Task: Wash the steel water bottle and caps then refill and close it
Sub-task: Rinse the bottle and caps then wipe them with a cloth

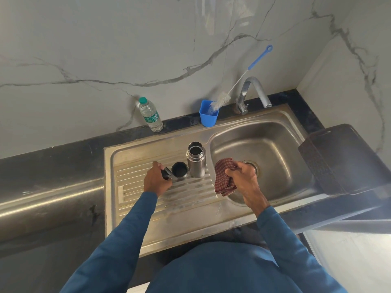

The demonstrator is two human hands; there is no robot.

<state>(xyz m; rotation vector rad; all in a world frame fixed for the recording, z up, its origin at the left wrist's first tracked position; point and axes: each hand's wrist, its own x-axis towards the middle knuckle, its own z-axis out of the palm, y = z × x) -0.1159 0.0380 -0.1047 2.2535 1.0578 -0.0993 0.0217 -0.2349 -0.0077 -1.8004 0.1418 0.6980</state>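
Surface: dark stone tabletop with a rounded, glossy front edge, set into a corner of white marble-patterned walls with grey veins. One stainless steel sink unit, with a ribbed drainboard on its left and a rounded rectangular basin with a round drain on its right. One chrome tap stands behind the basin.

Items on the drainboard: one steel water bottle, cylindrical, brushed metal, upright and uncapped; one cup-shaped steel cap, open end up with a dark interior, just left of the bottle.

Hands, two, both in blue sleeves. The left hand grasps one small black inner cap just beside the cup-shaped cap. The right hand clutches one red-and-white checked cloth, crumpled, over the basin's left edge.

At the back of the tabletop: one clear plastic water bottle with a green cap and green label, upright against the wall; one blue plastic holder, squarish, holding one bottle brush with white bristles, a wire stem and a blue looped handle, leaning right.

At the right: one dark, textured rectangular block, overlapping the sink unit's right edge.
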